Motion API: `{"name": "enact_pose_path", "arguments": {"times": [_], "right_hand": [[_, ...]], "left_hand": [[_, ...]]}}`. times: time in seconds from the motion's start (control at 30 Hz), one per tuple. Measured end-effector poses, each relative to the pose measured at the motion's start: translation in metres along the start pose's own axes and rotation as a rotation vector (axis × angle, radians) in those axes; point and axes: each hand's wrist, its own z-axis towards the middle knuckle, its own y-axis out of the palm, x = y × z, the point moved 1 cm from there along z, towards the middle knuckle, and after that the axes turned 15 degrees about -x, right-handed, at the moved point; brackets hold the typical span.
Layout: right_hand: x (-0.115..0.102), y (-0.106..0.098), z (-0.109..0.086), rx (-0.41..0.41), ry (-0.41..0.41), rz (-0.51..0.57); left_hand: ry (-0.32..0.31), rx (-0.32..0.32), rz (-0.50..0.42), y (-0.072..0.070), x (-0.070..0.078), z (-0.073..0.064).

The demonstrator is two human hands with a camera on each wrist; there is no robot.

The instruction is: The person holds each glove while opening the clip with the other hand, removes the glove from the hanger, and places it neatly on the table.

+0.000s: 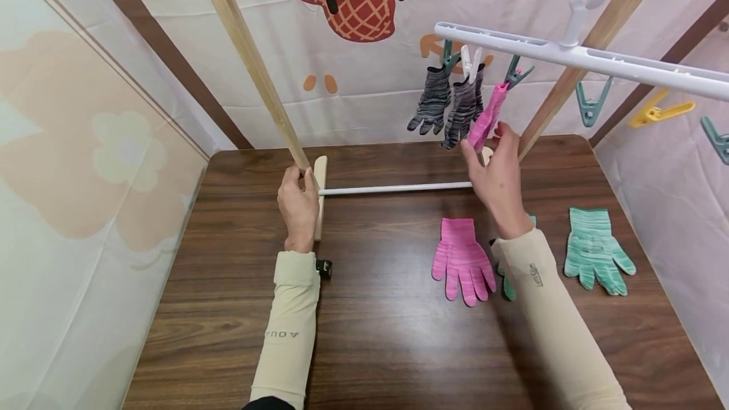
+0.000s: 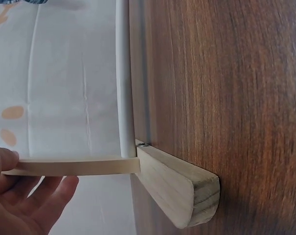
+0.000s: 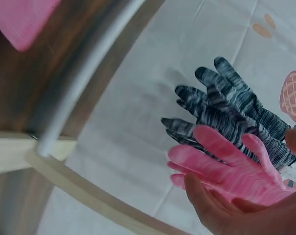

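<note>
Both cream arm sleeves [image 1: 293, 309] bear small dark lettering [image 1: 535, 275].

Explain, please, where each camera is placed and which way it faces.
Head: on the person's head, facing forward and down over the table, drying rack and hanger; left hand, right hand and sleeved forearms show.
Left wrist: on that wrist, facing the rack's wooden post and foot, turned sideways; part of the left hand shows.
Right wrist: on that wrist, facing the pink glove and grey gloves; part of the right hand shows.
Shared: both wrist views show the lower white bar.
</note>
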Motion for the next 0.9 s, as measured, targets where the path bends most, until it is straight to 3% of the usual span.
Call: {"name": "enact_pose_path", "arguments": {"times": [0.13,0.3,0.47,0.7,0.9], "right_hand": [[-0.01,-0.003,0.015,0.052,-0.005,0.007],[-0.017,-0.004,0.026,0.044,0.01,0.027],[-0.019,-0.002,0.032,0.033,0.035,0.031],[-0.017,-0.004,0.038,0.093,0.071,0.0],[-0.012,-0.003,0.036,0.147,0.03,0.018]], "left_hand": [[-0.004,0.0,0.01,-0.001,-0.001,0.0],[0.002,0.0,0.011,-0.001,0.0,-0.001],[0.017,-0.002,0.011,0.0,0.0,0.0],[-0.004,-0.033,0.017,0.0,0.002,0.0],[0.001,-0.017,0.021,-0.002,0.0,0.0]]}}
